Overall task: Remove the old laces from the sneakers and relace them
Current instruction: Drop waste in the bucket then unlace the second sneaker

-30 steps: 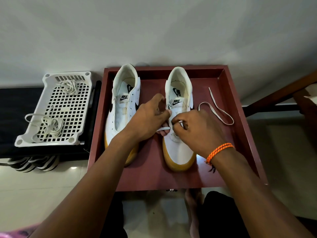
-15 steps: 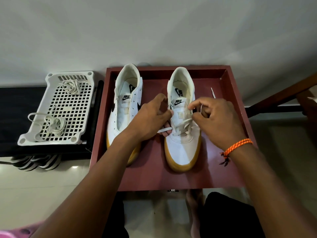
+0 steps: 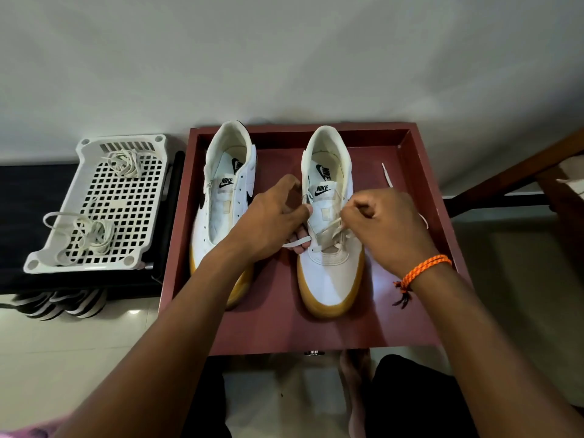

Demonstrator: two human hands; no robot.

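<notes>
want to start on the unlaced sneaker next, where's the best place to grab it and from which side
Probably take the unlaced sneaker at its heel collar, coming from above at the far end. The collar stands open and upright with nothing on it, so fingers can hook inside. Its toe end lies under the left forearm, and the right sneaker sits beside it on the tray.

Two white low-top leather sneakers with gum-yellow soles stand side by side in a dark red wooden tray (image 3: 410,235), toes toward the person. The left sneaker (image 3: 221,216) has bare eyelets and an exposed tongue. The right sneaker (image 3: 328,273) carries a flat white lace (image 3: 328,230) crossed through its lowest eyelets; one end sticks out to the left, the other trails right across the tray. Two bundles of old off-white laces (image 3: 91,235) lie on a white perforated plastic basket (image 3: 126,200) left of the tray.
</notes>
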